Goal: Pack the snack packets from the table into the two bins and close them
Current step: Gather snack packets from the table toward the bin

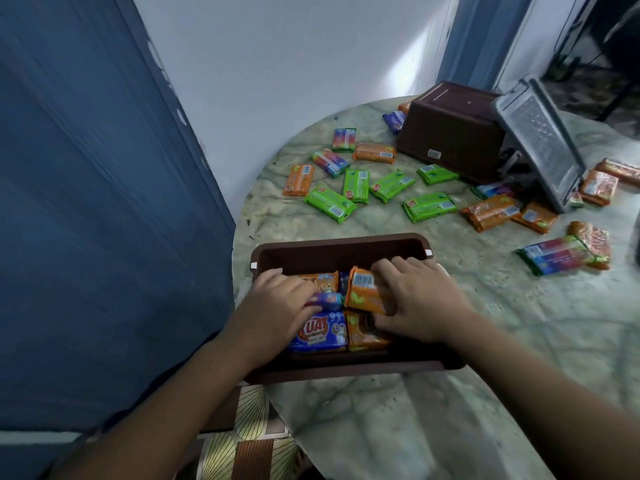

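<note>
The near bin [341,249] sits open at the table [519,323] edge, right in front of the person, and both hands are down inside it. The left hand [277,303] pinches a small blue packet [327,300], and the right hand [412,303] grips a tilted orange packet [367,289]. I think the job now is fitting packets in neatly. To do it well, lay each one flat, push it snug against the ones beside it, and fill the empty far part of the bin, so a lid can shut later. About five or six packets show in this bin; the hands hide some. The second bin [446,140] lies tipped on its side far back on the right, with one grey lid [540,140] leaning on it. Out on the table I count about six green packets [428,206], about eight orange ones [298,180], and about six striped or blue ones [554,253], though the far ones are blurry.
</note>
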Motion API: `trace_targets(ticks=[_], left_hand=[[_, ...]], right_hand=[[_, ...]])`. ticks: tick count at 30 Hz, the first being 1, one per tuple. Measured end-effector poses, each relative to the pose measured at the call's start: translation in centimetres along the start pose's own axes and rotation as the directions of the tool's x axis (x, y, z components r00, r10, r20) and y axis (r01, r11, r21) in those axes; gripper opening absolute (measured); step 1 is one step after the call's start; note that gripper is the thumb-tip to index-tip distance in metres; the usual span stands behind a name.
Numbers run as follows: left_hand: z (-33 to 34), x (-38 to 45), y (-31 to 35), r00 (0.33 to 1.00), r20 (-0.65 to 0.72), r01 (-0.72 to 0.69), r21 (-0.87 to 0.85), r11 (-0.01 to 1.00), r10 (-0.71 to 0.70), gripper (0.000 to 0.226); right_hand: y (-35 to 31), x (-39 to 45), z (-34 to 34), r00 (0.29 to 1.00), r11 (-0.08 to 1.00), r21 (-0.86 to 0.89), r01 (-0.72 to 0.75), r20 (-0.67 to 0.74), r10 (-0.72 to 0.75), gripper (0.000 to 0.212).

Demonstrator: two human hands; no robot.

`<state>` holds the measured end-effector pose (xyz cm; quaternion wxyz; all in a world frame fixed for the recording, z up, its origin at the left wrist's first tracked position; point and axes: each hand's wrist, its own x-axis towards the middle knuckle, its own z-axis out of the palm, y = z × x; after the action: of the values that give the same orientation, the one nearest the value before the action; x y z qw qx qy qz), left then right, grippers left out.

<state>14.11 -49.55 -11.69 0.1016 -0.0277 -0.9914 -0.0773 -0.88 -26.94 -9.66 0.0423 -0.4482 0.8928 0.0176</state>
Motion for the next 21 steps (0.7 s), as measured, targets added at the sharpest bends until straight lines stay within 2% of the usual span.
trace_targets(ticks=[3, 7, 11, 14, 17, 21], left_hand=[[0.2, 0.1, 0.2, 1.0, -0.004, 0.028, -0.012, 1.0, -0.028, 0.039], [-0.4, 0.2, 0.7, 0.982, 0.086, 0.17, -0.047, 0.984, -0.166, 0.054], [-0.9, 0.5, 1.0, 0.963, 0.198, 0.188, -0.01, 0.982, -0.183, 0.044], [-0.8, 1.0, 0.8, 0.964, 0.224, 0.145, 0.001, 0.989, -0.141, 0.046], [-0.3, 1.0, 0.6, 0.949, 0.304, 0.049, 0.106, 0.993, -0.079, 0.054], [0.0, 0.6, 0.8, 0.925, 0.378, -0.036, 0.218, 0.975, -0.05, 0.09]], right_hand=[[-0.3, -0.4, 0.6, 0.998, 0.993, -0.105, 0.054, 0.037, -0.051, 0.077], [-0.3, -0.2, 0.5, 0.996, 0.992, -0.11, 0.067, 0.066, -0.06, 0.079], [-0.4, -0.2, 0.5, 0.994, 0.991, -0.11, 0.079, 0.078, -0.071, 0.08], [-0.3, -0.2, 0.6, 0.993, 0.989, -0.114, 0.092, 0.079, -0.083, 0.08], [-0.3, -0.3, 0.7, 0.993, 0.987, -0.125, 0.1, 0.082, -0.091, 0.081], [-0.2, -0.3, 0.8, 0.993, 0.986, -0.131, 0.105, 0.076, -0.095, 0.081]])
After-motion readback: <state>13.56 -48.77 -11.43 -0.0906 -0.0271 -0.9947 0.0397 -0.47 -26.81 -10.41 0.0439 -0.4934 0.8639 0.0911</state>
